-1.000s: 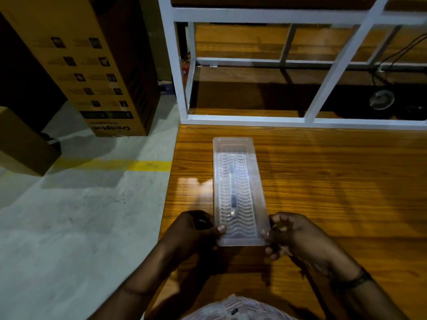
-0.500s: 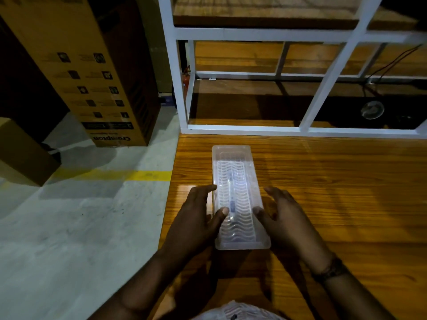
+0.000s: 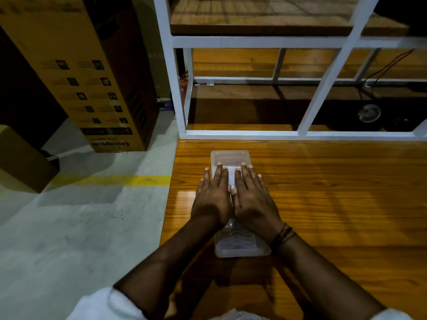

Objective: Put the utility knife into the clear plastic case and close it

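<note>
Clear, ribbed plastic shows at both ends of the long rectangular case [image 3: 240,244], which lies flat on the glossy orange-brown wooden table [image 3: 335,204], close to its left edge. In the head view, the only view, both hands cover the case's middle. The left hand [image 3: 212,199] and the right hand [image 3: 253,200] lie palm down, side by side and touching along the thumbs, fingers [image 3: 220,175] straight and only slightly spread. Neither hand grips anything; they are flattened out and resting on the lid. Beyond the fingertips the far end of the case stays bare, and behind the wrists its near end shows the wavy ribbing. The outer fingers of each hand reach past the case's long sides toward the table.

This flat posture looks like pressing: spreading both palms over the lid would load it evenly, so the rims seat along the whole length rather than at one corner. I judge the closing step to be under way or nearly finished.

Whether the utility knife is inside I cannot tell, since the palms hide the middle of the case; no knife lies on the table around the fingers, so it is probably under them. A dark cord bracelet [image 3: 283,235] circles the right wrist.
</note>
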The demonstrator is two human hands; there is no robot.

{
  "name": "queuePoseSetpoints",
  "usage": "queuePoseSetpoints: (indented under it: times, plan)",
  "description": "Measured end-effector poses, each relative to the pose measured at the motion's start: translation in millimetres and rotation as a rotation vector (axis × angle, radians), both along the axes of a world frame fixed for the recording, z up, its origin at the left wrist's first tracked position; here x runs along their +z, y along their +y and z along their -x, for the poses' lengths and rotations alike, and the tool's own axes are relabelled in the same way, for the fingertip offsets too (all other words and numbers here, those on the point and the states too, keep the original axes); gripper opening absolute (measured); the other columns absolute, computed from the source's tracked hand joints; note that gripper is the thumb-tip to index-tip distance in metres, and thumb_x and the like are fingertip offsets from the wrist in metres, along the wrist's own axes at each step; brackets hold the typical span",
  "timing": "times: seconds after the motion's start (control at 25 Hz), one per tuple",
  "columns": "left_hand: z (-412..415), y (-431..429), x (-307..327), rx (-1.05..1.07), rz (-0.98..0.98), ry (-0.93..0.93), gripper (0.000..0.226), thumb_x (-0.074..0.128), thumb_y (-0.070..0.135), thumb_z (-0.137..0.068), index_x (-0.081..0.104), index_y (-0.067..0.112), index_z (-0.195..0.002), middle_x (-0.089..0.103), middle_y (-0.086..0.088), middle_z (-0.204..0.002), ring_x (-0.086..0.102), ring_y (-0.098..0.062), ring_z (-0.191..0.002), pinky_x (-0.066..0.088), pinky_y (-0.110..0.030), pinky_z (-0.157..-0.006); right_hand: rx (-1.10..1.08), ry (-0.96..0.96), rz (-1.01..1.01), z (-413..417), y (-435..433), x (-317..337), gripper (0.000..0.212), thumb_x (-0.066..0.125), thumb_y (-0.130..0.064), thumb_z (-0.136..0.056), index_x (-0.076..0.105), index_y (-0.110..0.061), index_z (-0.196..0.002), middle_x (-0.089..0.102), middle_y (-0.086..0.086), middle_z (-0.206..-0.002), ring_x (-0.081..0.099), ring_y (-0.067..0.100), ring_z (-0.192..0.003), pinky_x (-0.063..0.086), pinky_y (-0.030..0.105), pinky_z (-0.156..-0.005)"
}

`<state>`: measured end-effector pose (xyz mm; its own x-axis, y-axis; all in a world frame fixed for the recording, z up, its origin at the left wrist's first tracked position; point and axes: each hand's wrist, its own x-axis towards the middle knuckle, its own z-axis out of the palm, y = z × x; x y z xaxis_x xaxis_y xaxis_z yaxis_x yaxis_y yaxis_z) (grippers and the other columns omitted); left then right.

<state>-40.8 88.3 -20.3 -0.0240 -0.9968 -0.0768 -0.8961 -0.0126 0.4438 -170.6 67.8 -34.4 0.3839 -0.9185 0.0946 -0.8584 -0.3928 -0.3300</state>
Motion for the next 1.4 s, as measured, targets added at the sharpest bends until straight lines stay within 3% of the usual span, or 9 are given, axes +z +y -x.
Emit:
queuePoseSetpoints:
  times: [0.24, 0.48, 0.72, 1.12, 1.4]
  plan:
    - [-8, -15, -13, 0.004, 0.086, 0.044, 0.063, 0.034, 0.034, -0.109, 0.013, 0.015, -0.165, 0.0, -0.002, -0.175, -0.007, -0.032, -0.161, 0.006, -0.044, -0.129, 0.01, 0.024, 0.077, -5, -15, -7, 0.062, 0.029, -0.033, -0.101, 0.036, 0.004, -0.152, 0.032, 0.029, -0.16, 0.028, 0.044, -0.151, 0.028, 0.052, -0.123]
    - [-12, -42, -6, 0.031, 0.017, 0.013, 0.063, 0.033, 0.036, -0.109, 0.01, 0.021, -0.165, -0.002, 0.002, -0.175, -0.008, -0.028, -0.161, 0.005, -0.043, -0.13, 0.003, 0.042, 0.025, -12, -41, -5, 0.063, 0.029, -0.034, -0.105, 0.018, -0.004, -0.159, 0.011, 0.02, -0.169, 0.006, 0.033, -0.158, 0.009, 0.042, -0.129]
    - [-14, -52, -2, 0.038, 0.027, -0.017, 0.061, 0.032, 0.033, -0.108, 0.013, 0.02, -0.165, 0.002, 0.001, -0.175, -0.003, -0.03, -0.161, 0.013, -0.046, -0.13, -0.025, 0.069, -0.025, -18, -55, -2, 0.067, 0.021, -0.041, -0.103, 0.016, -0.008, -0.16, 0.007, 0.015, -0.171, 0.003, 0.029, -0.159, 0.01, 0.043, -0.129]
    - [-14, -47, -1, 0.011, 0.049, -0.055, 0.062, 0.034, 0.034, -0.108, 0.014, 0.017, -0.164, 0.008, -0.003, -0.175, 0.002, -0.036, -0.16, 0.017, -0.049, -0.128, -0.021, 0.105, -0.014, -17, -52, -2, 0.064, 0.025, -0.037, -0.104, 0.018, -0.005, -0.159, 0.011, 0.017, -0.17, 0.006, 0.031, -0.159, 0.014, 0.045, -0.128]
    - [-17, -47, 12, -0.048, 0.058, -0.179, 0.066, 0.036, 0.034, -0.106, 0.013, 0.011, -0.164, 0.008, -0.009, -0.174, 0.002, -0.038, -0.16, 0.012, -0.049, -0.129, -0.014, 0.104, -0.02, -15, -43, 13, 0.062, 0.026, -0.038, -0.107, 0.014, -0.011, -0.161, 0.009, 0.012, -0.171, 0.004, 0.027, -0.159, 0.0, 0.044, -0.128]
